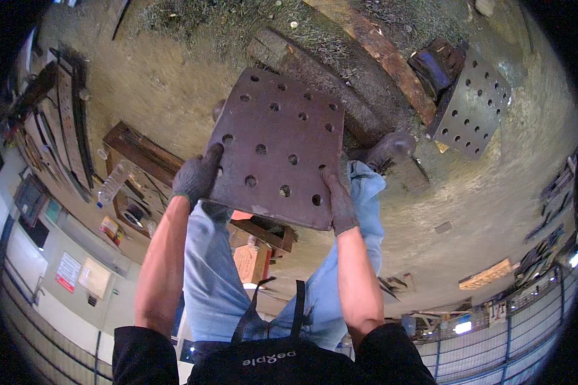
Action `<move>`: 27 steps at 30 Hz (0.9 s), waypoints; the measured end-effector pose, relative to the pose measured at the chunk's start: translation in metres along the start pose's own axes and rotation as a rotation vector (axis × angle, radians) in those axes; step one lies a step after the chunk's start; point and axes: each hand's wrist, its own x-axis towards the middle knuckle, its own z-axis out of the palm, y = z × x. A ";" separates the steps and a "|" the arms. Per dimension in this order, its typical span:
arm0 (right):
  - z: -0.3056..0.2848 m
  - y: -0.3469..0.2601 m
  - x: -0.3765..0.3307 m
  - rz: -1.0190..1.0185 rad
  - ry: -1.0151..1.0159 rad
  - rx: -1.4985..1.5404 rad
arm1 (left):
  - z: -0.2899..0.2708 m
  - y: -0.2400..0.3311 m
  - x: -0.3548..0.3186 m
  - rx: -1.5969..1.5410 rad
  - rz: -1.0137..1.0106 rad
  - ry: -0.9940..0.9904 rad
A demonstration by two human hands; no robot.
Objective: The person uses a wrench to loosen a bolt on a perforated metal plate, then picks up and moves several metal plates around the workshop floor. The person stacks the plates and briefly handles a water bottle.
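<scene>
A brown steel plate point(273, 125) with several round drilled holes is held up between my two hands, above my knees. My left hand point(198, 174), in a dark grey glove, grips the plate's left edge with the thumb laid over its top face. On the opposite side my right hand point(341, 204), gloved alike, clasps the lower right edge, thumb on top near a hole. The fingers under the plate are hidden on both sides. Just beyond the plate, a dark steel beam point(314, 80) lies slanting on the floor, partly covered by it.
At the right a second drilled plate point(474, 106) leans beside a dark bundle of cloth point(438, 64). A long rusty bar point(385, 54) crosses the metal-littered floor. To my left are a steel channel point(141, 151) and a plastic bottle point(114, 181). My shoe point(395, 149) stands right of the plate.
</scene>
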 end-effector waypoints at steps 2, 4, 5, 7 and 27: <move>0.002 0.008 0.003 -0.007 -0.008 0.102 | -0.015 0.009 0.009 0.090 0.120 0.043; 0.015 -0.002 -0.008 0.020 -0.041 0.189 | -0.029 0.017 0.011 0.166 0.192 0.087; 0.022 -0.009 -0.011 0.028 -0.058 0.234 | -0.041 0.029 0.009 0.198 0.216 0.117; 0.029 -0.006 0.005 -0.070 -0.106 0.267 | -0.068 0.055 0.018 0.262 0.235 0.133; 0.043 -0.044 -0.011 0.036 -0.289 0.573 | -0.106 0.105 0.024 0.273 0.027 0.179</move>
